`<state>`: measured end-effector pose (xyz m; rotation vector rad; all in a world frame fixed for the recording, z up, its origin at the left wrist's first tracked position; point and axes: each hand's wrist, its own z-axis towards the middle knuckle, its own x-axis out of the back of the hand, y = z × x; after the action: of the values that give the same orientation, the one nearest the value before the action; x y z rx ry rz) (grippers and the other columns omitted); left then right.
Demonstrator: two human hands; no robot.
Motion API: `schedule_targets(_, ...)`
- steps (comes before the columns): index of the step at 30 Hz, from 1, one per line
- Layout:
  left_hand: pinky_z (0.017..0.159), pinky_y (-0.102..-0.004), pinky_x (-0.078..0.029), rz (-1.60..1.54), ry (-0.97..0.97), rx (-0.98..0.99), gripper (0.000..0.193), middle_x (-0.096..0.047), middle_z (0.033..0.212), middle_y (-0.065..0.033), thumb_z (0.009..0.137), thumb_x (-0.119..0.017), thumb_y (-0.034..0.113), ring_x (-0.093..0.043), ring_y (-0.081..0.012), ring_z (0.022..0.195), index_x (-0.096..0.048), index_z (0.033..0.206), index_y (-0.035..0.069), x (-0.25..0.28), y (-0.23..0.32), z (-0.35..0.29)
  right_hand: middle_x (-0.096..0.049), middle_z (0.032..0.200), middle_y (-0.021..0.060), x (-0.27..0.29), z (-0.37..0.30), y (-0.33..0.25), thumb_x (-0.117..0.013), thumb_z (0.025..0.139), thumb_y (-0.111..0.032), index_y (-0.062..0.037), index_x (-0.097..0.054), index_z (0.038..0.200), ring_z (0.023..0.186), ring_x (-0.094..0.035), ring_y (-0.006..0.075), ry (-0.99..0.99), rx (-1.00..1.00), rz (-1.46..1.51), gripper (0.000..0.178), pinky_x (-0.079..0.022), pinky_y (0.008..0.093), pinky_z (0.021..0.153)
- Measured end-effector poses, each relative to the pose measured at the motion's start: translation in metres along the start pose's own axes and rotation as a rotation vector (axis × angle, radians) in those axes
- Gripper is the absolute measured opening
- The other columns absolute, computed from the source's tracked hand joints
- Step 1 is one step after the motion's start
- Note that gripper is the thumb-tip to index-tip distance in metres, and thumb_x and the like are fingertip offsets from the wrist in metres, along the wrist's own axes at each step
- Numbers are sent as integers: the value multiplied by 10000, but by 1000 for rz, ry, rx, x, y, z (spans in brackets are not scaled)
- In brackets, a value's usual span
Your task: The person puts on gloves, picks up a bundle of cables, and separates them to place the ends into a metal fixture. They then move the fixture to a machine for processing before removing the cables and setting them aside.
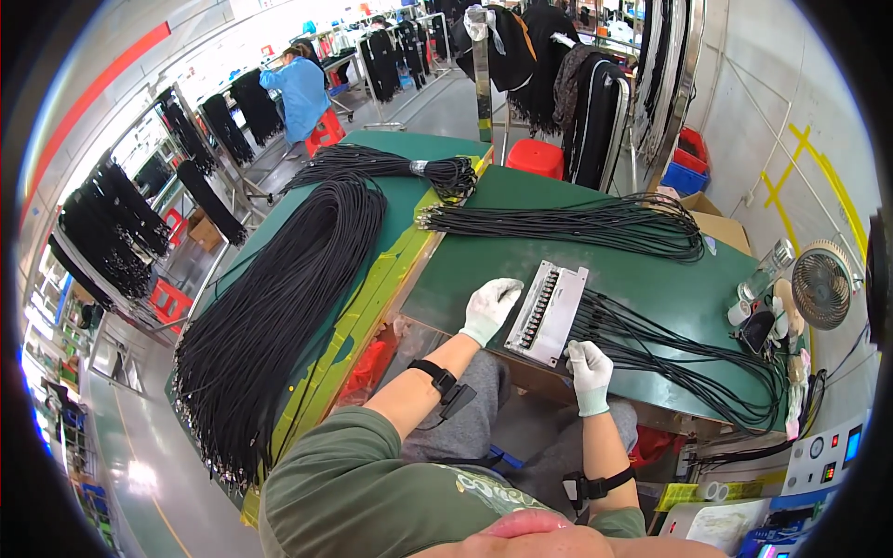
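Observation:
A pale metal fixture with a row of dark slots along its left side lies at the front of the green table. Black cables run out from its right side and loop across the tabletop. My left hand, in a white glove, is beside the fixture's left side with its fingers curled together; what they hold, if anything, is hidden. Also gloved in white, my right hand is closed by the fixture's lower right corner, close to the cables. Whatever is between its fingers is too small to make out.
A bundle of black cables lies across the table behind the fixture. Left of a yellow-taped divider is a large cable heap. A small fan and a clear jar stand at the right. Far left, a person in blue sits.

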<state>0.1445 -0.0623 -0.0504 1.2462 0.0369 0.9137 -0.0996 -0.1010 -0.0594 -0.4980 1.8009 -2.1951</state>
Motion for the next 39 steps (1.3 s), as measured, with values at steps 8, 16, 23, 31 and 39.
schedule_targets(8, 880, -314, -513, -85, 29, -7, 238, -718, 1037, -88, 905, -638, 238, -676, -230, 981, -716, 1046, 62, -3, -4, -3, -528, 594, -43, 0, -3, 0, -636, 961, -234, -31, -645, 764, 541, -439, 22, 3, 34, -7, 283, -326, 204, 493)
schedule_targets(16, 877, -314, -514, 10, 19, -20, 233, -718, 1035, -90, 906, -632, 229, -678, -228, 975, -715, 1046, 63, 0, 2, -1, -533, 597, -41, -1, -2, -5, -640, 960, -246, -31, -645, 762, 542, -440, 21, 1, 5, 39, 292, -327, 202, 492)
schedule_targets(23, 880, -312, -514, -29, 18, 13, 239, -717, 1038, -96, 903, -635, 233, -678, -231, 976, -714, 1050, 62, 0, 2, 0, -524, 595, -32, 0, -1, -5, -651, 955, -233, -11, -625, 730, 563, -435, 33, 6, -1, -8, 317, -364, 229, 513)
schedule_targets(31, 884, -317, -515, -81, 31, 16, 236, -716, 1042, -101, 906, -632, 231, -679, -233, 979, -717, 1047, 61, -2, -2, 0, -523, 591, -30, 0, -1, -13, -650, 955, -238, -12, -632, 734, 557, -428, 35, 3, 31, -33, 317, -365, 230, 513)
schedule_targets(39, 873, -293, -517, -53, 1, 23, 245, -718, 1043, -111, 910, -641, 174, -681, -189, 961, -690, 1083, 8, 3, 8, -6, -550, 623, -29, 2, -8, -14, -630, 962, -219, -16, -649, 773, 572, -465, 29, -26, -3, 43, 279, -361, 213, 524)
